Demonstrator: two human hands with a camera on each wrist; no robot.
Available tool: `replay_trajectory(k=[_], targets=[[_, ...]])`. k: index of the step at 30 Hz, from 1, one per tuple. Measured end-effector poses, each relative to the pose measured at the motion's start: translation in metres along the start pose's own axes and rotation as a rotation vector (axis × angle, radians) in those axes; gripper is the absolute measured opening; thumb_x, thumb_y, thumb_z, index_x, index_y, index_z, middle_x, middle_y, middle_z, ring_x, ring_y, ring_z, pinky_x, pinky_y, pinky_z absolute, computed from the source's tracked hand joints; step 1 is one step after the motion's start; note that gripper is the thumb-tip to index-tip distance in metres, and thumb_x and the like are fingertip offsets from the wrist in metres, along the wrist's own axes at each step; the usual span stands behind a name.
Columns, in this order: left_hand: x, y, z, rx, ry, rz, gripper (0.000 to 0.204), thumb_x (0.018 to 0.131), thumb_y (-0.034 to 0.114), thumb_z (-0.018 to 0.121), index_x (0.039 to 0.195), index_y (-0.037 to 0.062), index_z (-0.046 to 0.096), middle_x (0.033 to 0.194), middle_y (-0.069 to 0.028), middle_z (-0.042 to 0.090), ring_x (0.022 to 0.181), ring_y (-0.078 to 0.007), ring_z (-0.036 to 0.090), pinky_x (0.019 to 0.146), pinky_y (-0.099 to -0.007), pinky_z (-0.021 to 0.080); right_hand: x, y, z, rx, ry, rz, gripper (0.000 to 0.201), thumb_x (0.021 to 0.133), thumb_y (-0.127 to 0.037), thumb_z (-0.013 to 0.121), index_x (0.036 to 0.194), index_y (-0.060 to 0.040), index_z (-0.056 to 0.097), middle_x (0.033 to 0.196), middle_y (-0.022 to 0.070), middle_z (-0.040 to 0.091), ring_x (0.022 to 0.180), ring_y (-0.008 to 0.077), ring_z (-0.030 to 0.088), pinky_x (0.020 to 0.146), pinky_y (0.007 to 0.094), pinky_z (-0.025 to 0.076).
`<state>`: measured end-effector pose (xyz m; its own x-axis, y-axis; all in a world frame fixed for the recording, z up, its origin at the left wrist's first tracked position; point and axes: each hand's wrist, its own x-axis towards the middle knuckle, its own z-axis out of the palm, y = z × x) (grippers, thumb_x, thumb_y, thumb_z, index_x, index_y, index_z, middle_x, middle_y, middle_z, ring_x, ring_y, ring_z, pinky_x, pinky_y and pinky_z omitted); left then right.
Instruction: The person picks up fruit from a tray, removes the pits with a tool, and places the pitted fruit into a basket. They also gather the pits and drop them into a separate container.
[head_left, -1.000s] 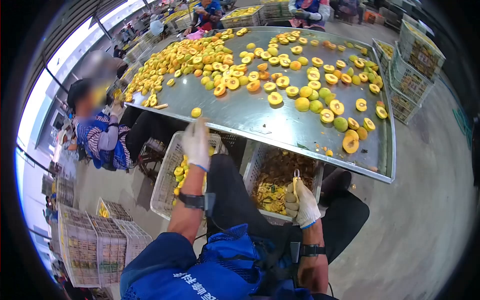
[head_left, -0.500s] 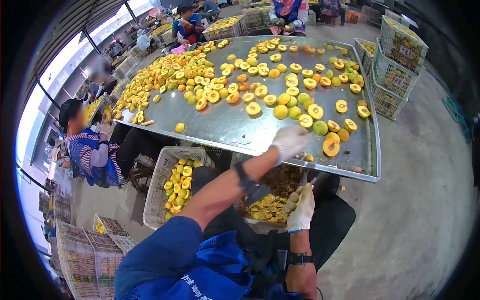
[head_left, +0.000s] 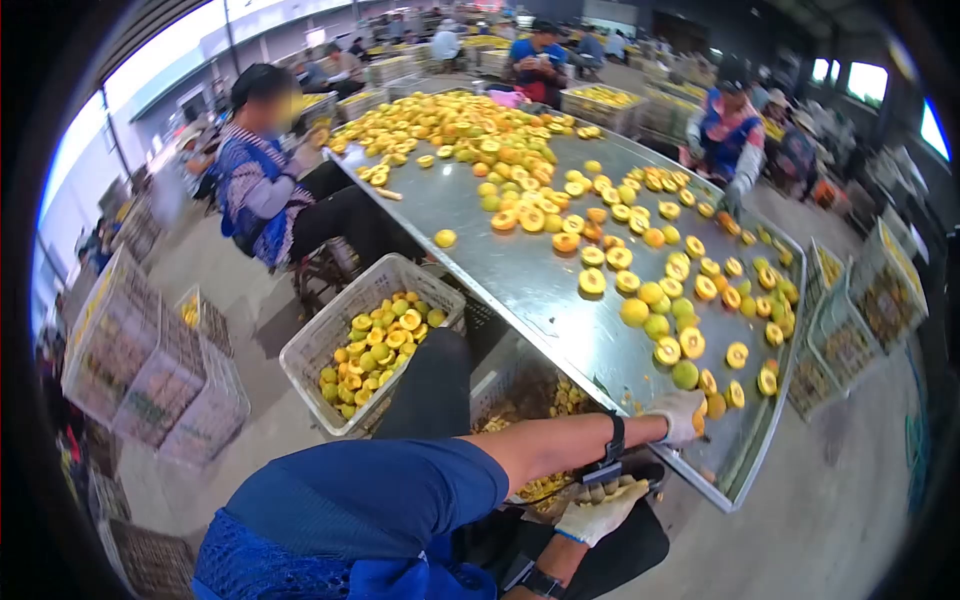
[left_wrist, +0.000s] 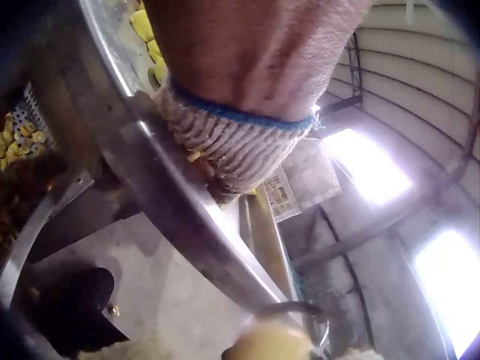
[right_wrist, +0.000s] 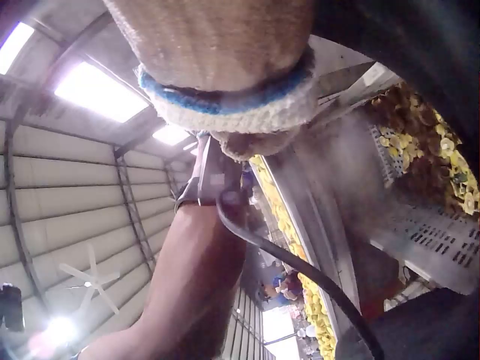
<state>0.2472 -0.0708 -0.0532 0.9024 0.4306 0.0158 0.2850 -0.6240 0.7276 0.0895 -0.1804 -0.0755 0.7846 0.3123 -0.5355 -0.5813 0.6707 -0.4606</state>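
Note:
My gloved left hand (head_left: 678, 415) reaches across to the table's near right corner, its fingers curled on an orange-yellow peach half (head_left: 700, 422) that they partly cover. Close by lie more cut peaches (head_left: 690, 345), some cut face up. Lower down, my gloved right hand (head_left: 600, 512) grips a pitting tool with a pale handle (left_wrist: 270, 343) and a metal loop. The left forearm passes just above that hand in the head view. Both wrist views show mainly the wrist and glove cuff; the fingers are largely hidden.
A steel table (head_left: 540, 310) with a raised rim bears a large heap of peaches (head_left: 470, 125). At my left knee stands a crate (head_left: 300, 355) of peach halves; another with scraps (head_left: 545, 490) is below the table. Stacked crates (head_left: 870, 290) stand right. Other people sit around.
My left hand has swept from above the left crate rightward to the peaches at the near right corner. The right hand keeps the tool low. The head view has turned.

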Motion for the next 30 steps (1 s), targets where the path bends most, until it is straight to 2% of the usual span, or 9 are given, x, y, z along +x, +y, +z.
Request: replay_trajectory(k=[5, 11, 16, 17, 19, 22, 25, 27, 30], targets=[[-0.039, -0.005, -0.078, -0.223, -0.083, -0.114, 0.039, 0.082, 0.030, 0.073, 0.109, 0.0040, 0.062, 0.100, -0.0179, 0.071, 0.097, -0.0321, 0.070, 0.084, -0.0420, 0.054, 0.023, 0.004, -0.030, 0.091, -0.161, 0.064, 0.040, 0.106, -0.057, 0.047, 0.086, -0.0232, 0.053, 0.057, -0.0093, 0.029, 0.042, 0.0057, 0.021, 0.035, 0.0229, 0.019], [-0.113, -0.081, -0.132, -1.223, -0.185, -0.114, 0.040, 0.090, 0.021, 0.068, 0.122, -0.0002, 0.059, 0.108, -0.0127, 0.067, 0.098, -0.0249, 0.068, 0.081, -0.0364, 0.055, 0.014, 0.006, -0.019, -0.003, -0.188, -0.006, 0.039, 0.108, -0.054, 0.045, 0.088, -0.0218, 0.054, 0.058, -0.0089, 0.025, 0.043, 0.0066, 0.019, 0.036, 0.0247, 0.017], [-0.158, -0.114, -0.166, -1.744, -0.247, -0.209, 0.049, 0.091, 0.025, 0.076, 0.131, 0.0022, 0.057, 0.114, -0.0140, 0.068, 0.105, -0.0271, 0.069, 0.087, -0.0403, 0.057, -0.022, 0.013, 0.024, -0.452, -0.080, -0.194, 0.029, 0.111, -0.039, 0.042, 0.105, -0.0142, 0.056, 0.070, -0.0089, 0.046, 0.053, 0.0029, 0.039, 0.045, 0.0194, 0.031], [-0.167, -0.109, -0.176, -1.746, -0.255, -0.220, 0.049, 0.091, 0.025, 0.076, 0.131, 0.0022, 0.057, 0.114, -0.0140, 0.068, 0.105, -0.0271, 0.069, 0.087, -0.0403, 0.057, -0.026, 0.018, 0.033, -0.452, -0.067, -0.193, 0.029, 0.111, -0.039, 0.042, 0.105, -0.0142, 0.056, 0.070, -0.0089, 0.046, 0.053, 0.0029, 0.039, 0.045, 0.0194, 0.031], [-0.187, -0.087, -0.200, -0.400, 0.195, 0.202, 0.056, 0.088, 0.030, 0.082, 0.132, 0.0032, 0.060, 0.114, -0.0122, 0.071, 0.107, -0.0224, 0.070, 0.092, -0.0360, 0.056, -0.035, 0.022, 0.042, -0.620, -0.157, -0.312, 0.028, 0.112, -0.035, 0.042, 0.109, -0.0115, 0.057, 0.079, -0.0083, 0.052, 0.061, 0.0007, 0.045, 0.050, 0.0176, 0.035], [-0.192, -0.083, -0.192, -0.564, 0.197, 0.149, 0.053, 0.088, 0.005, 0.080, 0.135, -0.0007, 0.056, 0.121, -0.0112, 0.068, 0.114, -0.0182, 0.065, 0.102, -0.0343, 0.052, -0.058, 0.005, 0.058, -0.861, -0.445, -0.172, 0.017, 0.110, -0.023, 0.047, 0.108, -0.0105, 0.059, 0.079, -0.0092, 0.052, 0.061, -0.0009, 0.042, 0.052, 0.0165, 0.034], [-0.181, -0.108, -0.163, -0.592, 0.182, 0.262, 0.046, 0.098, 0.003, 0.066, 0.142, -0.0022, 0.050, 0.122, -0.0119, 0.069, 0.108, -0.0171, 0.069, 0.096, -0.0321, 0.056, -0.044, 0.014, 0.055, -1.275, -0.516, -0.523, 0.015, 0.105, -0.015, 0.053, 0.097, -0.0029, 0.058, 0.069, 0.0062, 0.053, 0.061, 0.0104, 0.051, 0.054, 0.0308, 0.043], [-0.175, -0.101, -0.157, -1.550, 0.041, -0.072, 0.037, 0.101, 0.000, 0.059, 0.137, -0.0017, 0.052, 0.121, -0.0121, 0.068, 0.105, -0.0171, 0.069, 0.095, -0.0319, 0.057, -0.044, 0.018, 0.060, -1.315, -0.479, -0.505, 0.017, 0.103, -0.014, 0.055, 0.095, 0.0007, 0.058, 0.068, 0.0152, 0.054, 0.063, 0.0184, 0.055, 0.059, 0.0397, 0.046], [-0.175, -0.094, -0.151, -1.729, 0.068, -0.162, 0.030, 0.106, 0.016, 0.050, 0.130, -0.0020, 0.054, 0.113, -0.0141, 0.066, 0.097, -0.0240, 0.069, 0.088, -0.0361, 0.059, -0.046, 0.023, 0.064, -1.303, -0.488, -0.504, 0.017, 0.103, -0.014, 0.055, 0.098, 0.0011, 0.061, 0.074, 0.0078, 0.055, 0.068, 0.0133, 0.051, 0.061, 0.0336, 0.044]])
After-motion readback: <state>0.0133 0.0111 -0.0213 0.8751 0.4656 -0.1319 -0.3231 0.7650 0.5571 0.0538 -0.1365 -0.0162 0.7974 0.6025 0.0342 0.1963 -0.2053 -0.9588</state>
